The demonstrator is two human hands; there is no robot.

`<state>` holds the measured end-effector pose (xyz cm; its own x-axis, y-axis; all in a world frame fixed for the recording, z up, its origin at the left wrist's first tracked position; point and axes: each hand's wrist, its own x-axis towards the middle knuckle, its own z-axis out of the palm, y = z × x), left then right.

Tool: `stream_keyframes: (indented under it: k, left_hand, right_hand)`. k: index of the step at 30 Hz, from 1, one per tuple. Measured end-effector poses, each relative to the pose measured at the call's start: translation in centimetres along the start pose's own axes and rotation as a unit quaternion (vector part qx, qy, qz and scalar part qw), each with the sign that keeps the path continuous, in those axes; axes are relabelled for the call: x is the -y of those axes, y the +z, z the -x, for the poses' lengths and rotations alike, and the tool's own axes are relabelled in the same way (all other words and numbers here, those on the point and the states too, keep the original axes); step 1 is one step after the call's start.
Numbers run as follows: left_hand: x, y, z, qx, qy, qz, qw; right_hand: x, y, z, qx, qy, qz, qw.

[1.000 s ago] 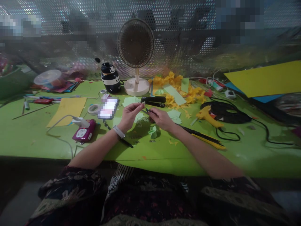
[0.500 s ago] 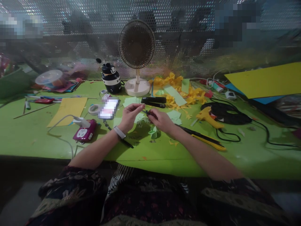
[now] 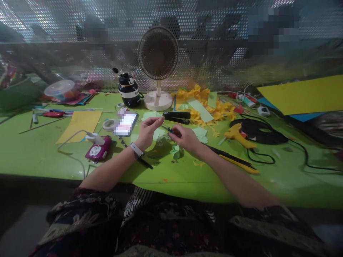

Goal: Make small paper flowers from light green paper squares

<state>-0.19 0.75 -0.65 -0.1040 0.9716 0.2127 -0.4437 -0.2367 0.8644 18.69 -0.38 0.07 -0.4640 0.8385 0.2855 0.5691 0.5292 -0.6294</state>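
Note:
My left hand (image 3: 149, 132), a watch on its wrist, has thumb and forefinger pinched at the left end of a slim, thin piece whose kind I cannot make out. At the other end, the fingers of my right hand (image 3: 185, 137) close round a small dark-blue item (image 3: 169, 130), too small to name. Just below the right hand, a light-green folded paper flower (image 3: 175, 151) rests on the table. Pale green paper pieces (image 3: 200, 134) lie around both hands. Beyond the fingertips is a black stapler (image 3: 177, 116).
A yellow glue gun (image 3: 241, 135) and a yellow-and-black cutter (image 3: 238, 161) lie at right. Behind stand a fan (image 3: 158, 53), a dark bottle (image 3: 129, 93) and orange paper flowers (image 3: 198, 94). On the left are a phone (image 3: 125, 124), tape (image 3: 108, 124) and a purple power adapter (image 3: 98, 150).
My fingertips are slightly farther apart, and more of the thin piece shows between them. The whole view has shifted a little. Things on the table look unmoved.

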Motion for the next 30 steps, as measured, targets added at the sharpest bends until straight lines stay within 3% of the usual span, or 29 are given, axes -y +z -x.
stream_keyframes:
  k: [10, 30]
  left_hand:
    - [-0.08, 0.48, 0.13, -0.004, -0.048, 0.032, 0.998]
    - [-0.10, 0.33, 0.29, 0.021, -0.027, 0.008, 0.999]
  right_hand:
    - [-0.41, 0.16, -0.04, -0.005, -0.017, 0.014, 1.000]
    - [0.31, -0.42, -0.19, -0.028, 0.009, 0.012, 0.999]
